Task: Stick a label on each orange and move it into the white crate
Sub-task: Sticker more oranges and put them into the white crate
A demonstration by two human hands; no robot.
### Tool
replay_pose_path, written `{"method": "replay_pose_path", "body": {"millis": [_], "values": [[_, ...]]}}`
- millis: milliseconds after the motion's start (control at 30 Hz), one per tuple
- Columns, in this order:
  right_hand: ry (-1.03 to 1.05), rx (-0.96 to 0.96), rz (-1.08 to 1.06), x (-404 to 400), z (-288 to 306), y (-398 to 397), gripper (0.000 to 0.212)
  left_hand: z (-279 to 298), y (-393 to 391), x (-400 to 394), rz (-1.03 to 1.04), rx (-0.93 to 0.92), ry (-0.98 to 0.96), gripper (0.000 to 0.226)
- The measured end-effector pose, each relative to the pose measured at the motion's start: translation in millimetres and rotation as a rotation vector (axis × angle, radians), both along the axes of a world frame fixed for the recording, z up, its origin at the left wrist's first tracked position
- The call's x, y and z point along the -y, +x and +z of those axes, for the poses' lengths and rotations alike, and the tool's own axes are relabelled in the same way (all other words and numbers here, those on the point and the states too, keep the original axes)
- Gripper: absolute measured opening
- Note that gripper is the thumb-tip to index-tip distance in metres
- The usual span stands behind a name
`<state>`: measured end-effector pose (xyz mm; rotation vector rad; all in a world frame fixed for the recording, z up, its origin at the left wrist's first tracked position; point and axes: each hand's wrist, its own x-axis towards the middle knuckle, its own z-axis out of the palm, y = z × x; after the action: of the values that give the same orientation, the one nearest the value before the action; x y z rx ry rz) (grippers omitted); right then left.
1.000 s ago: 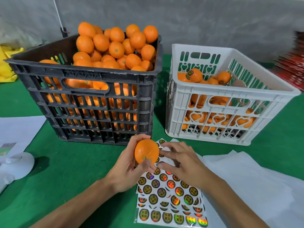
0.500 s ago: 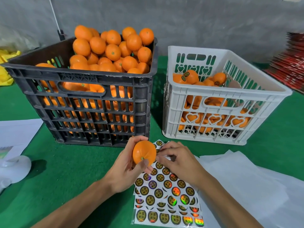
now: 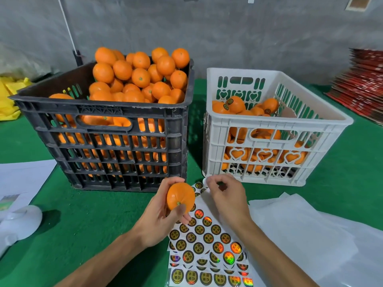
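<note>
We face a rough grey wall behind a desk [image 3: 87,220] covered in green felt-like cloth. A strip of bare green runs between the two crates, and a wider stretch lies open at the near left, between the black crate and our left forearm. The black crate [image 3: 116,146] stands toward the far left, a slotted hard-plastic box heaped above its rim with smooth, unlabelled oranges. The white crate [image 3: 267,131] sits just beside it to the right, moulded with heart-shaped cut-outs, and is partly filled with oranges, some bearing round dark labels. At the near edge lies the sticker sheet [image 3: 209,251], glossy, with rows of round gold-and-black labels that flash holographic colours. Crinkled white paper [image 3: 306,241] spreads to its right; printed sheets [image 3: 22,179] and a rounded white object [image 3: 20,222] rest near the left edge. Red flat stock [image 3: 362,83] is stacked at the far right.

Our left hand [image 3: 159,220] grips an orange [image 3: 180,197] above the sheet, fingers curled round it, stem end toward us. Our right hand [image 3: 228,195] hovers just beside it with fingers curled; we cannot tell whether they pinch a label.
</note>
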<state>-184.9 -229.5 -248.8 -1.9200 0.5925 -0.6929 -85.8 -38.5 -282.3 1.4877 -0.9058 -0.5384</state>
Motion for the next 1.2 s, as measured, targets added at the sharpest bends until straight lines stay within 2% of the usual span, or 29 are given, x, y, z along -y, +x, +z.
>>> {"method": "replay_pose_path", "body": {"millis": [67, 100, 200, 300, 367, 467, 500, 567, 633, 700, 800, 833, 900, 1000, 1033, 1133, 1200], "values": [[-0.211, 0.175, 0.036, -12, 5, -5, 0.011, 2, -1, 2, 0.016, -0.017, 0.0, 0.066], [-0.284, 0.195, 0.082, -20, 6, -7, 0.008, 4, -3, 4, 0.028, -0.025, -0.001, 0.067], [-0.288, 0.178, 0.18, -35, 12, -9, 0.012, 16, -7, 5, 0.038, -0.033, -0.03, 0.069], [-0.311, 0.17, 0.304, -34, 27, -19, 0.027, 38, -11, 3, 0.015, -0.022, -0.058, 0.065], [-0.502, 0.109, 0.345, -32, 38, -28, 0.046, 58, -13, 4, 0.008, 0.008, -0.081, 0.064], [-0.856, 0.108, 0.156, -29, 66, -30, 0.072, 102, -18, 20, -0.009, 0.006, -0.075, 0.065], [-0.895, 0.158, 0.073, -25, 80, -28, 0.074, 120, -20, 29, 0.015, 0.045, -0.055, 0.067], [-0.896, 0.251, -0.063, -13, 112, -23, 0.074, 159, -22, 51, 0.099, 0.247, 0.003, 0.074], [-0.894, 0.293, -0.172, 7, 143, -18, 0.073, 200, -18, 72, 0.13, 0.432, -0.024, 0.075], [-0.895, 0.224, -0.275, 27, 171, -11, 0.073, 236, -1, 88, 0.201, 0.589, -0.114, 0.06], [-0.98, 0.136, -0.332, 49, 198, 9, 0.056, 272, 47, 102, 0.409, 0.795, -0.141, 0.024], [-1.009, 0.128, -0.304, 53, 201, 17, 0.051, 277, 68, 105, 0.469, 0.843, -0.059, 0.019], [-1.049, 0.092, -0.232, 56, 202, 35, 0.045, 281, 110, 111, 0.508, 0.866, 0.28, 0.026], [-1.041, -0.038, -0.14, 57, 189, 58, 0.045, 266, 159, 120, 0.309, 0.755, 0.841, 0.047], [-1.027, -0.074, -0.122, 59, 183, 63, 0.047, 259, 171, 124, 0.234, 0.706, 0.939, 0.051], [-0.995, -0.123, -0.136, 66, 172, 74, 0.053, 248, 197, 136, 0.139, 0.557, 1.068, 0.06], [-0.98, -0.144, -0.159, 67, 170, 78, 0.056, 250, 208, 144, 0.12, 0.549, 1.128, 0.065]]}}
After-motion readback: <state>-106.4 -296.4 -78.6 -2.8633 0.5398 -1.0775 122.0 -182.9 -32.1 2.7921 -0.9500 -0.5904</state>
